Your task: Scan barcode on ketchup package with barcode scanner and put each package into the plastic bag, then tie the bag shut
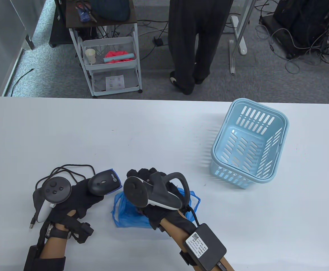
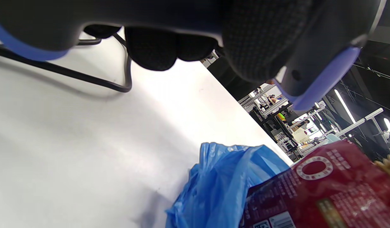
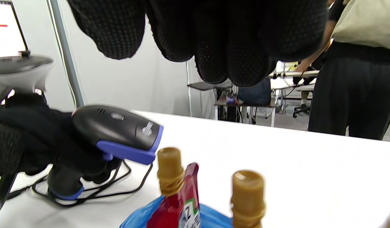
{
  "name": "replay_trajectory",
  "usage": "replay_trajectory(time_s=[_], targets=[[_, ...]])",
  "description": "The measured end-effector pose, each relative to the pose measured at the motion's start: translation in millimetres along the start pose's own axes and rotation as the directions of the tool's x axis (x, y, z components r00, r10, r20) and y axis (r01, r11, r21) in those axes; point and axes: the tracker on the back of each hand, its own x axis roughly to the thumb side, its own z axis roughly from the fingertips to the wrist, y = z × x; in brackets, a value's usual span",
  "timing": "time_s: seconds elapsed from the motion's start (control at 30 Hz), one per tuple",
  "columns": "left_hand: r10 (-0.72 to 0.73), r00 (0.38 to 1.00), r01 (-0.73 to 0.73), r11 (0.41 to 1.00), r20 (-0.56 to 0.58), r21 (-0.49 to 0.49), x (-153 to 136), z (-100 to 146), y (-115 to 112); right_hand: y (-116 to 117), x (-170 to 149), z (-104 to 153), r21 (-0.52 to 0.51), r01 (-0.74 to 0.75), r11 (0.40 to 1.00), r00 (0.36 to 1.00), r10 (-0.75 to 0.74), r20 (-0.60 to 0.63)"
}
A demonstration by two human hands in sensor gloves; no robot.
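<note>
My left hand (image 1: 77,197) grips the black barcode scanner (image 1: 103,183), whose blue-trimmed nose points right toward the blue plastic bag (image 1: 127,213). The scanner (image 3: 119,129) is held just off the table, its cable looped behind it. Red ketchup packages (image 3: 179,202) with brown caps (image 3: 247,196) stick out of the bag (image 3: 141,218). One red package (image 2: 325,190) shows its printed side beside the bag (image 2: 220,186). My right hand (image 1: 150,194) hovers over the bag, fingers (image 3: 226,38) loosely curled above the caps and touching none.
A light blue slotted basket (image 1: 277,121) stands at the right of the white table (image 1: 125,132) with nothing seen inside. The scanner's black cable (image 1: 68,169) loops at the left. Beyond the far edge a person in dark trousers (image 1: 192,45) stands by a white cart (image 1: 110,56).
</note>
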Motion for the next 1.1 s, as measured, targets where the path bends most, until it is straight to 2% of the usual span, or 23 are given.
replay_trajectory(time_s=[0.23, 0.4, 0.67, 1.1], targets=[[-0.006, 1.0, 0.006, 1.0, 0.001, 0.002, 0, 0, 1, -10, -47, 37, -0.063, 0.032, 0.998, 0.997, -0.036, -0.066], [-0.014, 1.0, 0.014, 1.0, 0.001, 0.001, 0, 0, 1, -3, -83, 68, -0.112, 0.026, 0.993, 0.989, -0.041, -0.141], [-0.03, 1.0, 0.03, 1.0, 0.001, -0.001, 1, 0, 0, 29, -123, 108, -0.127, -0.051, 0.991, 0.972, 0.02, -0.234], [-0.042, 0.999, 0.042, 0.999, -0.001, -0.005, 1, 0, -3, 78, -143, 129, -0.085, -0.071, 0.994, 0.963, 0.046, -0.264]])
